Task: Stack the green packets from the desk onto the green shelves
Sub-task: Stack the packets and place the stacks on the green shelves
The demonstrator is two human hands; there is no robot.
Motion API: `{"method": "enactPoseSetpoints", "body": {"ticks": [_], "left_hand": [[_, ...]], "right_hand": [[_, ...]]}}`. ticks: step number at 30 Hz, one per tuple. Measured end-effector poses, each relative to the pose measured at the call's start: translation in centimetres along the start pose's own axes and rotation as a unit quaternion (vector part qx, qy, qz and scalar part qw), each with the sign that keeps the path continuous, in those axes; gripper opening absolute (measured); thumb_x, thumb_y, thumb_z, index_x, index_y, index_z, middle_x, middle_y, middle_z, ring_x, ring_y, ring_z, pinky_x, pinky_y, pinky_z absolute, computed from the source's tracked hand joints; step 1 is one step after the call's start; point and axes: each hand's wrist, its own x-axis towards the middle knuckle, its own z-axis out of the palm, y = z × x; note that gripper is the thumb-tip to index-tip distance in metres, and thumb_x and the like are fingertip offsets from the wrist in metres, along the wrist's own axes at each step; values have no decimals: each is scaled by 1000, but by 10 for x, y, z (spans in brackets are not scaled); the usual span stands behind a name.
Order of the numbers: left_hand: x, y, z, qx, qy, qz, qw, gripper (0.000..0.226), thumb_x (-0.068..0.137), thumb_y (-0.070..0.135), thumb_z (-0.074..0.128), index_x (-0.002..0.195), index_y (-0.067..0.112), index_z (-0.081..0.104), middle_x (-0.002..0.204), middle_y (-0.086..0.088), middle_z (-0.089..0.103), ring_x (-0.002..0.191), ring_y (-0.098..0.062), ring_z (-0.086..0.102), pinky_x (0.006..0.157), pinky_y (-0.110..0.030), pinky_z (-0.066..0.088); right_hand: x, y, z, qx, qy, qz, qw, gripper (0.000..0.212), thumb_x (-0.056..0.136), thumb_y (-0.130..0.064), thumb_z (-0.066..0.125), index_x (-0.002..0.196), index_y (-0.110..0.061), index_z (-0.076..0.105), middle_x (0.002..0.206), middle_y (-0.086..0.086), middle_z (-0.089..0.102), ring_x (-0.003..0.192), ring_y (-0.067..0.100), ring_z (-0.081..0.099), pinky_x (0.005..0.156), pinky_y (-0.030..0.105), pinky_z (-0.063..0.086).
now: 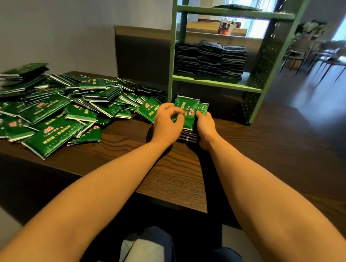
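Observation:
A small stack of green packets (187, 111) stands on the dark wooden desk (246, 154) just in front of the green shelves (216, 83). My right hand (205, 128) grips the stack's right side. On its left side rests my left hand (167, 126), fingers curled over the top packet. A big loose heap of green packets (50, 109) covers the desk's left half. Three neat stacks of packets (210, 59) fill the middle shelf. One flat packet (236, 6) lies on the upper shelf.
The shelf unit's perforated green side panel (264, 61) stands at the right. A grey wall (63, 27) is behind the desk. Chairs and a table (326, 54) sit further back at the right. My knees (147, 248) show below the desk's front edge.

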Motion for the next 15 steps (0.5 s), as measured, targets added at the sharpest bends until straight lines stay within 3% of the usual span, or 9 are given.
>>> {"method": "enactPoseSetpoints", "body": {"ticks": [3,5,10,15], "left_hand": [[7,1,-4,-33,-9,-135,990,48,89,16,69,134,7,53,130,-12,56,120,-21,53,98,-29,43],[12,-1,-8,-78,-15,-184,980,52,88,13,72,135,3,53,129,-12,59,119,-22,57,92,-26,46],[23,-1,-28,-57,67,-119,989,39,87,5,69,126,5,65,120,-7,67,109,-16,62,87,-20,46],[26,3,-42,-55,104,-75,990,33,87,2,64,119,9,71,114,-4,72,105,-14,65,93,-24,51]], "right_hand": [[-2,1,5,-5,-2,-5,1000,32,107,-16,44,136,-7,53,122,14,71,96,21,73,70,32,62],[-4,0,7,-10,3,-5,1000,30,107,-17,44,135,-9,51,122,12,69,103,23,72,86,41,62],[0,3,7,-1,8,-12,1000,31,106,-19,47,134,-10,57,117,10,74,99,23,76,83,40,64],[-8,-1,12,-31,23,-8,999,14,107,-20,46,120,-16,50,123,11,67,111,28,69,101,50,55]]}}
